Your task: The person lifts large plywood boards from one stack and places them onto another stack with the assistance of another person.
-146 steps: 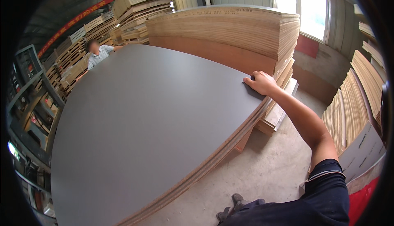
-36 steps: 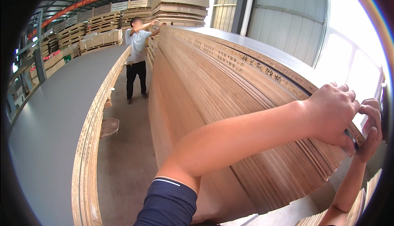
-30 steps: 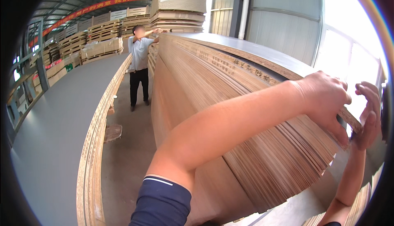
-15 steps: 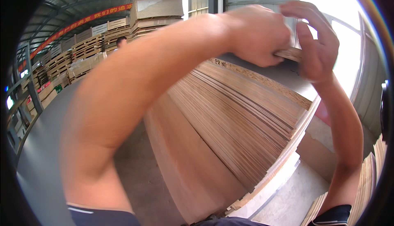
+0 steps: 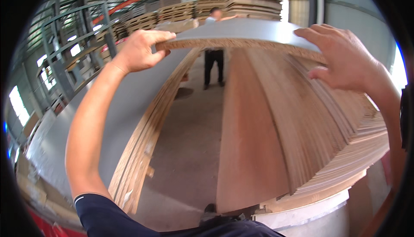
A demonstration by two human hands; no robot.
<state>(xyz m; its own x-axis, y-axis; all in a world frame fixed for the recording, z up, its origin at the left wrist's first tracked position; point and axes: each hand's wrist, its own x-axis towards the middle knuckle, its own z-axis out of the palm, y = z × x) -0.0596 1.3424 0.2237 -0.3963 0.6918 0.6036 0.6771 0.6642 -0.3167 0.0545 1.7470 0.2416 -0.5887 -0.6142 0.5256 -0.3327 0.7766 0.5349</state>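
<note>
A wide grey-faced particle board (image 5: 250, 31) spans in front of me, its raw speckled edge toward me. My left hand (image 5: 139, 51) closes on its left corner, fingers on top and thumb underneath. At the right corner, my right hand (image 5: 347, 58) lays its fingers over the top face, with the thumb below the edge. Underneath the board's right part is a long stack of brown boards (image 5: 302, 116), their edges packed side by side. To the left lies a stack of grey-topped boards (image 5: 116, 103) with pale layered edges.
Another person (image 5: 213, 64) stands beyond the board, one arm stretched toward its far side. Concrete floor (image 5: 185, 125) runs between the two stacks. A metal frame (image 5: 71, 43) stands at the left, and piled pallets and boards (image 5: 177, 12) line the back.
My view has swung left. My hands, close together over the brown stack earlier, are now spread wide on the grey-faced board's two corners. The other person shows more fully.
</note>
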